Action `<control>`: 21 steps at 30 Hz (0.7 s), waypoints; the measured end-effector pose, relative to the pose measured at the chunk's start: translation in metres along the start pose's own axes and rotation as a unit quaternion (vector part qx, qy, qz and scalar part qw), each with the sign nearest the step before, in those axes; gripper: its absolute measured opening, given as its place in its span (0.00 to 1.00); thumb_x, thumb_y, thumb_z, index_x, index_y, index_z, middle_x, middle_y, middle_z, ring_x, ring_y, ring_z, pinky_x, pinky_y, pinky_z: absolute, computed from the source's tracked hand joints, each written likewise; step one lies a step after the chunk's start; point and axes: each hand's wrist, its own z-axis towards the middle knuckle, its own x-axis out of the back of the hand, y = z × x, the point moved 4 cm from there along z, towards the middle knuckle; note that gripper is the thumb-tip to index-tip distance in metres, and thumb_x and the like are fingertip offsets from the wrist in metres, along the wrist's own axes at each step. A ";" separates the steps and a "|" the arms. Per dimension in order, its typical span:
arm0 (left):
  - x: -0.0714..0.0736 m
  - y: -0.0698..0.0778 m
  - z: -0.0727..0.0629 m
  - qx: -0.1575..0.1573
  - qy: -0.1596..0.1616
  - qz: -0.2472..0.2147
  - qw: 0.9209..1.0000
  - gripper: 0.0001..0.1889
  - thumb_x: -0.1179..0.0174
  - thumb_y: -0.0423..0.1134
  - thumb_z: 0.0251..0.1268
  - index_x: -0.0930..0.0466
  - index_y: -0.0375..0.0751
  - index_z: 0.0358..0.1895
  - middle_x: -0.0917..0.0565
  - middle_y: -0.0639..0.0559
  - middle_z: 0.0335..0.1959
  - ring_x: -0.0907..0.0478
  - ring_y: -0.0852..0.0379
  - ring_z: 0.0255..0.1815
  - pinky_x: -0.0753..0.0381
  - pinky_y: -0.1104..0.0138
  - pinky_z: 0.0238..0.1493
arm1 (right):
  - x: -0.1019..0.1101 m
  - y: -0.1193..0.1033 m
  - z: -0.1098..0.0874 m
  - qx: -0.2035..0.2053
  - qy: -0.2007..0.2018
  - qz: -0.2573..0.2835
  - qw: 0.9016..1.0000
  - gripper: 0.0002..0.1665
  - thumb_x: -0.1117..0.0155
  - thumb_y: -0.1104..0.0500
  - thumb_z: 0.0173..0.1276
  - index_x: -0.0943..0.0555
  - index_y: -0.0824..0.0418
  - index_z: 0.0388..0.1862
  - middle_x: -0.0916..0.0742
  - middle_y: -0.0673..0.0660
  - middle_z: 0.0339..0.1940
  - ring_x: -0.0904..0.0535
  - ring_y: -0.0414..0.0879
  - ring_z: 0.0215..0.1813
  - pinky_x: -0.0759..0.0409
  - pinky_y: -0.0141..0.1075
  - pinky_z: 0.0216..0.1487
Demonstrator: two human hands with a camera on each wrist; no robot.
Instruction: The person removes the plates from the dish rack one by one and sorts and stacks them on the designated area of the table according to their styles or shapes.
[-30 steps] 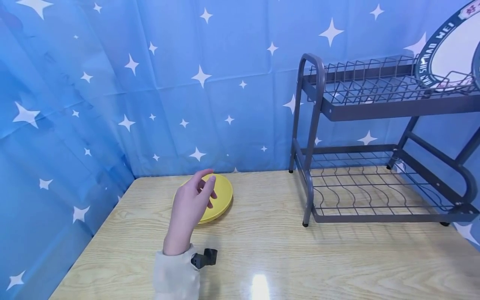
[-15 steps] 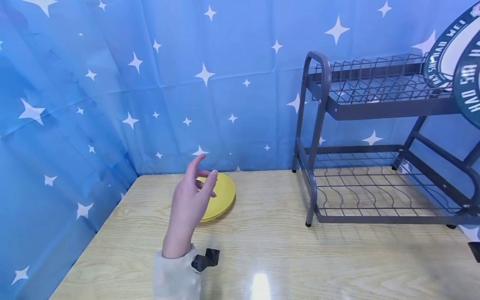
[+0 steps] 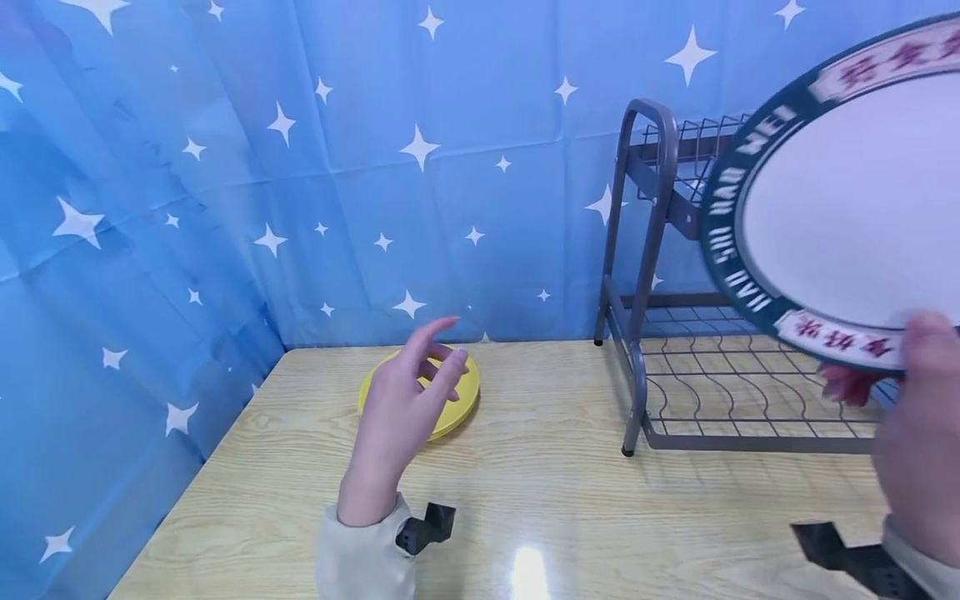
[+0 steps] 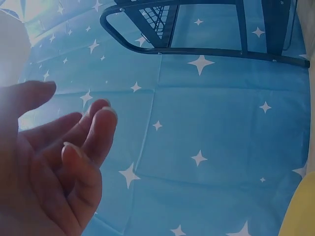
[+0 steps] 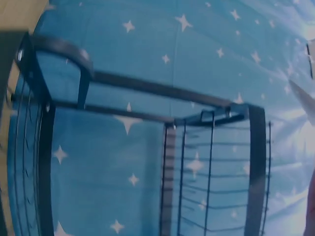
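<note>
At the right of the head view my right hand [image 3: 918, 433] grips the lower rim of a large round plate [image 3: 840, 217], thumb on its face. The plate has a white centre and a dark green rim with white letters and red characters, and its right part runs out of view. My left hand [image 3: 405, 408] hovers over a stack of yellow plates [image 3: 459, 404], fingers loosely bent and holding nothing. It partly hides the stack. In the left wrist view, the left hand [image 4: 64, 162] has a gap between thumb and fingers, and a yellow plate [image 4: 300, 211] shows at the corner.
A dark grey two-tier wire dish rack [image 3: 648, 250] stands at the right of the wooden table [image 3: 555, 500], partly behind the held plate. A blue curtain [image 3: 480, 167] with white stars hangs behind the table and along its left side.
My right hand has come into view from the right, bringing the green-rimmed plate in front of the rack. My left hand has stayed over the yellow plates. The view has turned slightly left.
</note>
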 end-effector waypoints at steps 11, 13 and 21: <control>-0.006 0.007 -0.002 -0.043 -0.023 -0.022 0.999 0.19 0.52 0.58 0.61 0.32 0.65 0.55 0.22 0.65 0.30 0.26 0.68 0.21 0.29 0.69 0.20 | -0.032 -0.013 -0.029 0.032 -0.070 0.314 0.946 0.13 0.55 0.76 0.61 0.35 0.77 0.46 0.20 0.65 0.25 0.31 0.45 0.11 0.34 0.31 0.10; -0.010 0.009 -0.003 -0.051 -0.031 -0.022 0.998 0.19 0.52 0.57 0.62 0.31 0.64 0.55 0.22 0.65 0.30 0.26 0.68 0.21 0.28 0.69 0.20 | -0.035 -0.015 -0.033 0.032 -0.085 0.295 0.951 0.14 0.55 0.76 0.62 0.34 0.76 0.48 0.20 0.63 0.24 0.31 0.44 0.11 0.35 0.31 0.09; -0.015 0.015 -0.003 -0.056 -0.067 -0.031 0.996 0.17 0.46 0.47 0.62 0.29 0.60 0.55 0.21 0.61 0.29 0.26 0.63 0.21 0.28 0.69 0.21 | -0.050 -0.011 -0.045 -0.042 -0.155 0.138 0.977 0.15 0.53 0.69 0.67 0.33 0.67 0.52 0.18 0.56 0.30 0.29 0.44 0.13 0.32 0.31 0.10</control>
